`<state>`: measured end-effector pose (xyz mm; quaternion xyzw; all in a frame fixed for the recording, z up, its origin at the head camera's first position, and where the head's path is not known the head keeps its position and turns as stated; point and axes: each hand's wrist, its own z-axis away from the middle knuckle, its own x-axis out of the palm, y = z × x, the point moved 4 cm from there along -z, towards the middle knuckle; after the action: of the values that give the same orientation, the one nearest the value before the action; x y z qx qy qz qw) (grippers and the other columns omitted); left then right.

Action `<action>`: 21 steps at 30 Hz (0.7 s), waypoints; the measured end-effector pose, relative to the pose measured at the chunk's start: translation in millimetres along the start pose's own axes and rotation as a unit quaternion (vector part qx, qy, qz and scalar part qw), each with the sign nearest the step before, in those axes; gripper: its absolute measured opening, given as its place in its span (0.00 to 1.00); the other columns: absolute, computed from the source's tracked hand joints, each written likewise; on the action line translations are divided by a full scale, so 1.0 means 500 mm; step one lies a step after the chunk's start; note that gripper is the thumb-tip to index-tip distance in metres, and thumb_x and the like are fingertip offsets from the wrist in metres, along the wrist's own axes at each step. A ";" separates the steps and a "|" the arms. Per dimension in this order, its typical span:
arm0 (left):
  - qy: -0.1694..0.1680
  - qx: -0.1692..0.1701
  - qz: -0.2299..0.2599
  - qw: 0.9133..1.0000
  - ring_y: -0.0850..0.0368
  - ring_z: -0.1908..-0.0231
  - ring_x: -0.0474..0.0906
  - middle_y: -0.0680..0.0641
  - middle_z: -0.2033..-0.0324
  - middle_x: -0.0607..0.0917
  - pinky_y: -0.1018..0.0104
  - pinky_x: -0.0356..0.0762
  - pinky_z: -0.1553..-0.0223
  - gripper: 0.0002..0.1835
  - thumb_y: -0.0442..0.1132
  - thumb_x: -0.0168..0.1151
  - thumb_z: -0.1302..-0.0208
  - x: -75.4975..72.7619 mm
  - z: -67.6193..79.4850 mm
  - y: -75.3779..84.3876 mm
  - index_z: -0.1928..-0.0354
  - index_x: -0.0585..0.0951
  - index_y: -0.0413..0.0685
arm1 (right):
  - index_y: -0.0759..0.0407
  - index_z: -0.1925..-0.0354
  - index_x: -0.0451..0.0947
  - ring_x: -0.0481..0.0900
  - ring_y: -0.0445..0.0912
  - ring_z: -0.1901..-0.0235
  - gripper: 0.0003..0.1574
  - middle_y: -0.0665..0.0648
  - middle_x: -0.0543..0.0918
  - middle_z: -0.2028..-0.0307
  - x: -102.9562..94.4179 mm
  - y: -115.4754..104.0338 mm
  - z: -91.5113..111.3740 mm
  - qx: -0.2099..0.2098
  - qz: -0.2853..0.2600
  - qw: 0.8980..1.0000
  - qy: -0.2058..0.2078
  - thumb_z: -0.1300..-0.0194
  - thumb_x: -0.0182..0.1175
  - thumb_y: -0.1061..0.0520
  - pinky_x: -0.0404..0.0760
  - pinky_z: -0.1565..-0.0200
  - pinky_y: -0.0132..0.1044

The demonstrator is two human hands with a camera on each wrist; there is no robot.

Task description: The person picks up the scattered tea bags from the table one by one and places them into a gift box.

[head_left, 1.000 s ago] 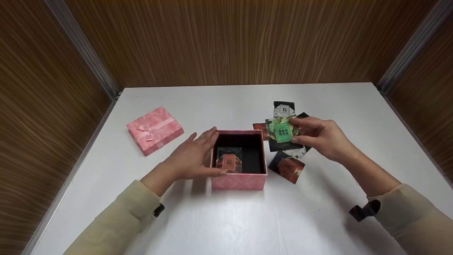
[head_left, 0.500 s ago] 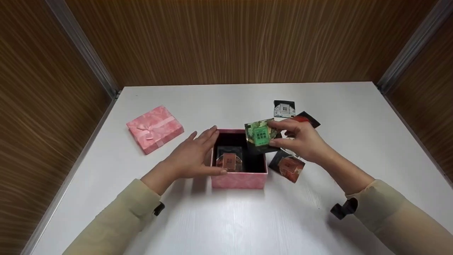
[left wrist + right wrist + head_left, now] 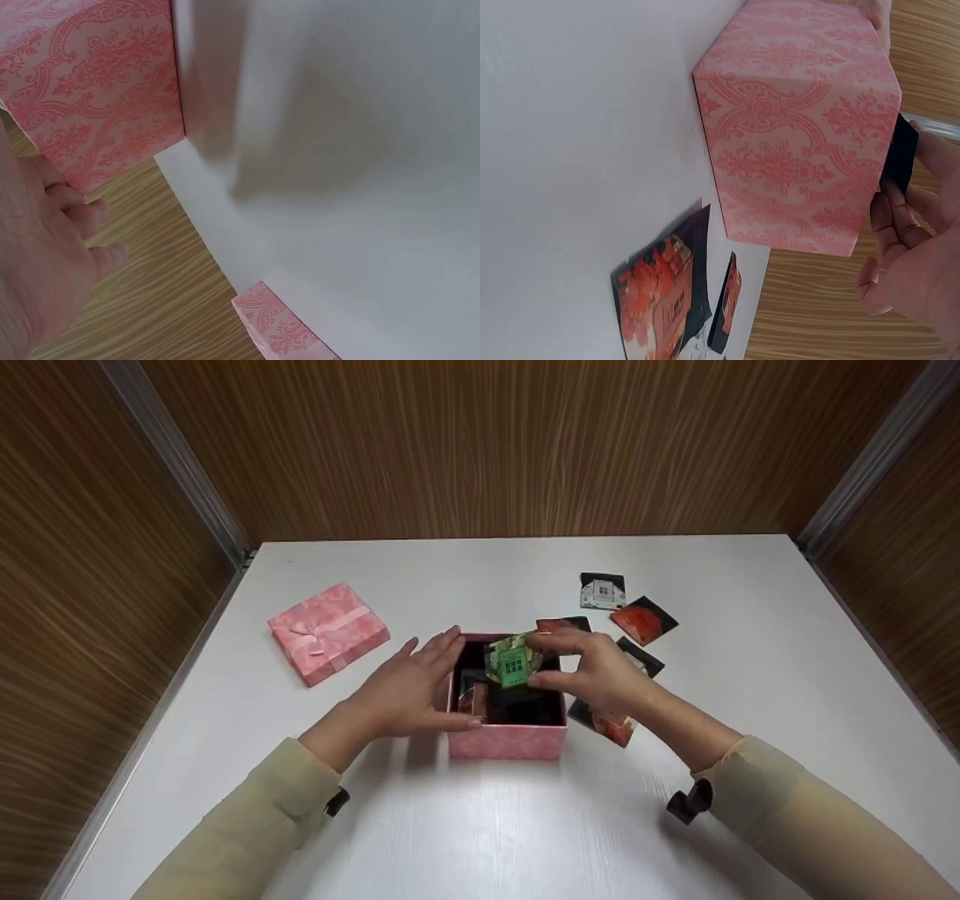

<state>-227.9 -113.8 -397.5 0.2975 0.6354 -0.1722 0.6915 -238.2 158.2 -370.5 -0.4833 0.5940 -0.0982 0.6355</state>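
A pink patterned gift box (image 3: pixel 507 742) with a black inside stands uncovered in the middle of the table. My right hand (image 3: pixel 600 671) pinches a green-labelled tea sachet (image 3: pixel 514 664) by its right side, over the box's opening. In the right wrist view the sachet's dark edge (image 3: pixel 901 154) shows at the rim, between thumb and fingers. My left hand (image 3: pixel 405 690) rests along the box's left side, fingers straight and spread, thumb over the front rim. Inside the box at left lies an orange-labelled sachet (image 3: pixel 472 701), partly covered by the green one in the head view.
The pink box lid (image 3: pixel 328 634) with a ribbon bow lies at the left. To the right of the box are several sachets, among them a white-labelled one (image 3: pixel 602 591) and a red one (image 3: pixel 643 620). A wood-grain panel (image 3: pixel 480 450) closes off the back.
My right hand has carried the green-labelled sachet leftward, from above the loose sachets to over the box. My left hand has stayed at the box.
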 end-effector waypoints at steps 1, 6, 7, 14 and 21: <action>0.000 -0.001 0.001 1.000 0.50 0.17 0.44 0.44 0.15 0.43 0.43 0.44 0.19 0.69 0.88 0.45 0.41 0.000 0.000 0.000 0.14 0.44 0.43 | 0.56 0.31 0.81 0.73 0.55 0.29 0.37 0.56 0.83 0.35 0.005 -0.002 -0.003 -0.003 0.006 1.000 0.000 0.35 0.78 0.51 0.71 0.28 0.56; -0.004 -0.004 0.005 1.000 0.50 0.17 0.43 0.44 0.15 0.44 0.43 0.43 0.19 0.70 0.89 0.45 0.41 -0.001 0.001 0.000 0.14 0.44 0.43 | 0.59 0.31 0.81 0.76 0.54 0.32 0.38 0.57 0.86 0.38 0.024 -0.008 -0.014 -0.015 0.026 1.000 0.000 0.36 0.78 0.50 0.71 0.28 0.54; -0.005 -0.004 0.005 1.000 0.50 0.17 0.43 0.44 0.15 0.43 0.43 0.43 0.19 0.70 0.88 0.45 0.41 0.000 0.001 -0.001 0.14 0.44 0.43 | 0.59 0.31 0.81 0.76 0.54 0.32 0.38 0.57 0.86 0.39 0.027 -0.009 -0.015 -0.016 0.031 0.999 0.001 0.36 0.78 0.49 0.71 0.28 0.54; -0.003 0.000 -0.002 1.000 0.50 0.17 0.44 0.44 0.15 0.45 0.42 0.44 0.19 0.69 0.89 0.44 0.41 -0.001 0.000 -0.001 0.14 0.45 0.43 | 0.61 0.32 0.81 0.79 0.56 0.36 0.39 0.59 0.87 0.40 0.040 -0.015 -0.027 -0.032 0.060 0.998 0.002 0.37 0.79 0.50 0.73 0.31 0.56; -0.002 0.000 0.000 1.000 0.50 0.17 0.45 0.44 0.15 0.45 0.42 0.44 0.19 0.70 0.89 0.42 0.41 0.000 -0.001 -0.002 0.14 0.45 0.42 | 0.63 0.33 0.82 0.82 0.56 0.39 0.39 0.61 0.88 0.44 0.053 -0.021 -0.035 -0.062 0.100 0.993 0.000 0.38 0.79 0.49 0.66 0.30 0.59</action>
<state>-228.8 -114.3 -397.6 0.2975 0.6337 -0.1730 0.6928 -241.3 125.6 -377.2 -0.4602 0.6442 0.0025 0.6109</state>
